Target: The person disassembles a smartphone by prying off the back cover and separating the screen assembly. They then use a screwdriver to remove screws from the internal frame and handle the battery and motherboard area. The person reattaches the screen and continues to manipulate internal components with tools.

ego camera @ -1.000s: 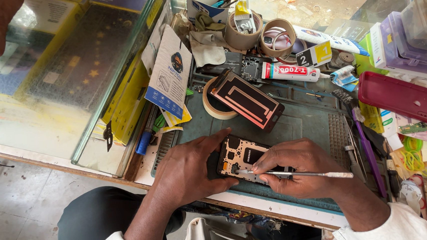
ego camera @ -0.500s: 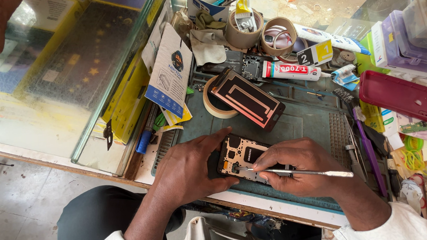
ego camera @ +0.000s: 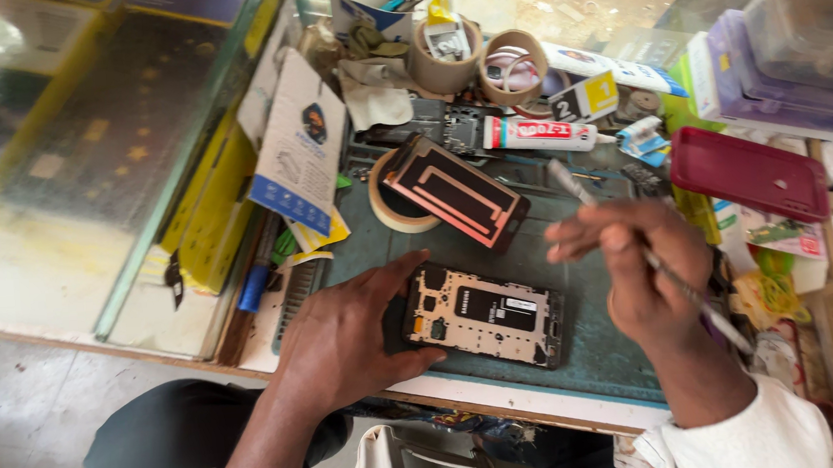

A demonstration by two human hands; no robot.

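An opened phone body (ego camera: 486,315) with its inner frame and battery showing lies flat on the green work mat (ego camera: 590,339). My left hand (ego camera: 346,337) rests on the mat and grips the phone's left end with thumb and fingers. My right hand (ego camera: 639,272) is lifted to the right of the phone and holds a thin metal tool (ego camera: 669,275), its tip pointing up and left, clear of the phone. A detached screen panel (ego camera: 453,190) with copper-coloured backing leans on a roll of tape (ego camera: 391,211) behind the phone.
A glue tube (ego camera: 539,135), two tape rolls (ego camera: 512,66), a card package (ego camera: 298,149) and small parts crowd the back of the mat. A red phone case (ego camera: 747,174) and plastic boxes (ego camera: 786,62) lie at right. A glass display counter (ego camera: 87,140) stands at left.
My right hand has lifted off the phone and swung right, turning the tool upward. The phone now lies uncovered. The left hand stays at its left end.
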